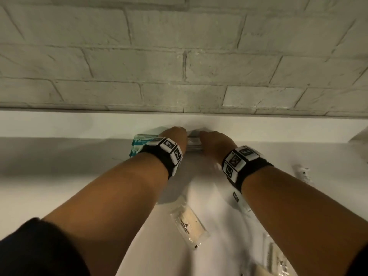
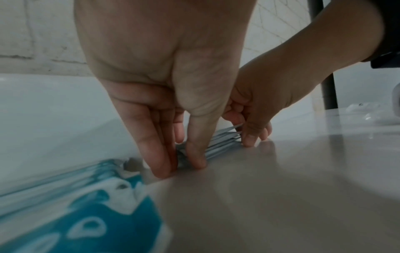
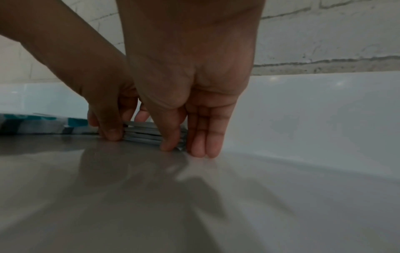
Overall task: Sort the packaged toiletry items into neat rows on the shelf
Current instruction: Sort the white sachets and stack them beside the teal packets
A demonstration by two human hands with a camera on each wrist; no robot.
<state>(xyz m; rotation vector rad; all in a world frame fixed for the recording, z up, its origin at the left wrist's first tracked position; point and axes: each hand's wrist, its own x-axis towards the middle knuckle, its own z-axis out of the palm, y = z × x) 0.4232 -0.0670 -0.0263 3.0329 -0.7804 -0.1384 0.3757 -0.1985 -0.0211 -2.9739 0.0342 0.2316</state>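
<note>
A painted brick wall (image 1: 179, 56) is rising behind a white shelf (image 1: 59, 176) with a low raised back edge. Both hands are reaching to the back of the shelf and are working on one small stack of flat grey packets (image 2: 223, 142), which is lying against the back edge. The left hand (image 1: 175, 134) is standing at the stack's left end, its straight fingers (image 2: 155, 154) pointing down with the tips touching the shelf and the thumb pressing the front edge. The right hand (image 1: 214, 142) is doing the same at the right end, its fingers (image 3: 205, 137) straight and together, the thumb against the packets' front. The packets are too thin and blurred to count.

Just left of the stack one pile of teal and white packets (image 1: 139, 144) is lying; its print is showing only shapes, and no words are readable. Nearer the person, one clear sachet with a beige insert (image 1: 190, 226) is lying loose between the forearms, with dark print too small to read. Two more clear wrapped items are sitting by the right forearm, one at the right edge (image 1: 302, 173) and one at the bottom (image 1: 276, 255), both partly cut off or hidden. Each wrist is wearing one black band with square black-and-white markers (image 1: 169, 148).
</note>
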